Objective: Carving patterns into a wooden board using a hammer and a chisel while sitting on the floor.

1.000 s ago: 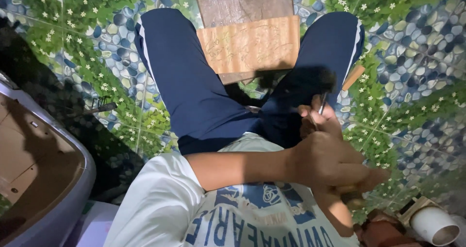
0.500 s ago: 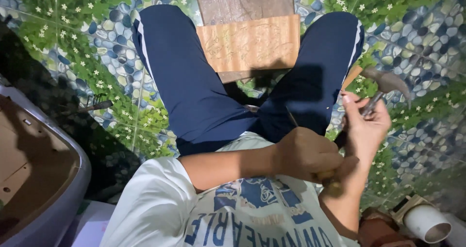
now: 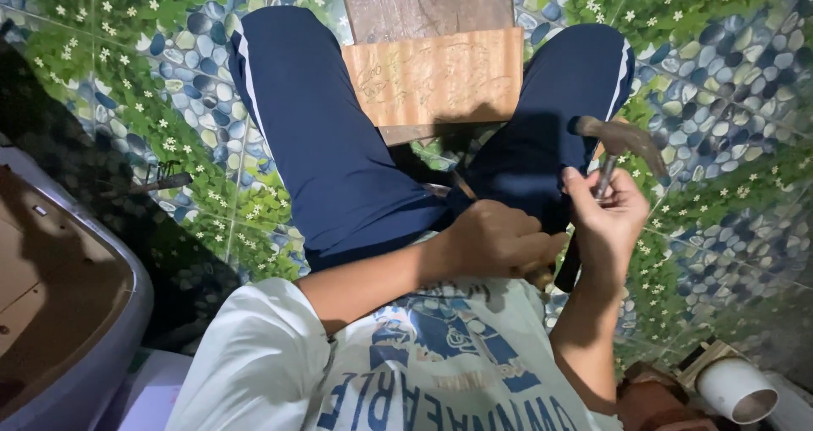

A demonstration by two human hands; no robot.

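Our right hand (image 3: 605,219) has fingers curled tight round the rusty metal claw hammer (image 3: 622,143), beside the right knee. Left hand (image 3: 495,240) is fisted at the lap; contents unclear. Tan plywood board (image 3: 436,75) lies btwn the legs; white plastic pipe (image 3: 735,389) at lower right.

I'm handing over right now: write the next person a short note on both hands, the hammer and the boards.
Right hand: raised beside the right thigh, grip closed on the metal-headed hammer just under its head, head up.
Left hand: reaches across the lap, closed near the lower end of the hammer's handle; what it grips is hidden.
Boards: light brown wooden board lies on the pebble-and-leaf patterned floor between the legs, overlapping a darker grey-brown board behind it.
Done: hammer in hand.
Left: boards untouched; no nail visible in them.
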